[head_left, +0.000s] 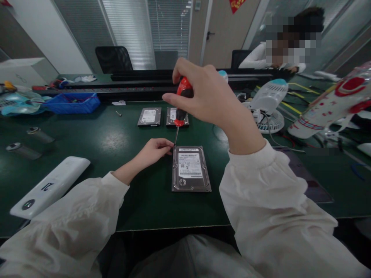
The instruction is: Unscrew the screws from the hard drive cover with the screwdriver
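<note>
A hard drive (193, 183) lies flat on the green table (145, 208) in front of me, its white label facing up. My right hand (207, 92) is closed around the red and black handle of a screwdriver (181, 115), held above the drive. The shaft points down, slightly tilted, with its tip at the drive's far left corner. At that same corner, my left hand (153, 153) has its thumb and fingers pressed together beside the tip. Whatever may be between those fingertips is too small to make out.
Two more hard drives, one at the left (149, 116) and one partly behind the screwdriver (171, 116), lie farther back. A blue tray (72, 103) and a white power bank (52, 187) are left. White fans (269, 100) stand right. A person (257, 58) sits across the table.
</note>
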`<state>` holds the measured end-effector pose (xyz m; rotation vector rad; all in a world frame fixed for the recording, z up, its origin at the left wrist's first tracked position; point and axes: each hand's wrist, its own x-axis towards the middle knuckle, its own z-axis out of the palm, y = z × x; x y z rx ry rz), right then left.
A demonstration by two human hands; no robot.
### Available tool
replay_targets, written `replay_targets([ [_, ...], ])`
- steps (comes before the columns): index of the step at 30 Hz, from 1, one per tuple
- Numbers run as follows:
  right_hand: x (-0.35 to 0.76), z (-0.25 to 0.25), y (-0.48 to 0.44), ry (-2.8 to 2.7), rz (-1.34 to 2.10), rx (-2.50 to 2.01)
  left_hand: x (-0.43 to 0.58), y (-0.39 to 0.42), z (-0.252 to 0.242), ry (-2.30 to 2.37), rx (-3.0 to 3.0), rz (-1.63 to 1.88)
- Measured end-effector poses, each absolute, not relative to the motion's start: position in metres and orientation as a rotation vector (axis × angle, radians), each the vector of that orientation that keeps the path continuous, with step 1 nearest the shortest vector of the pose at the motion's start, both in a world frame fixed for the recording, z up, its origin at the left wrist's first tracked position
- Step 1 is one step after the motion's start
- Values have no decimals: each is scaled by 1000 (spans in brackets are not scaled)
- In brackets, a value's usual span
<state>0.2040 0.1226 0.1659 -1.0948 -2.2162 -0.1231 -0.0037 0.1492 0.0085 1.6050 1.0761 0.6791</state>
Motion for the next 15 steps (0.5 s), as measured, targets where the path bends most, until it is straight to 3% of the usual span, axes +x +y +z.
replay_targets([
  [7,204,168,123,-2231,127,-963,-1,148,11,1098,1580,686],
  [15,202,166,122,-2136,-189,-1257,-3,148,12,1087,1580,689],
])
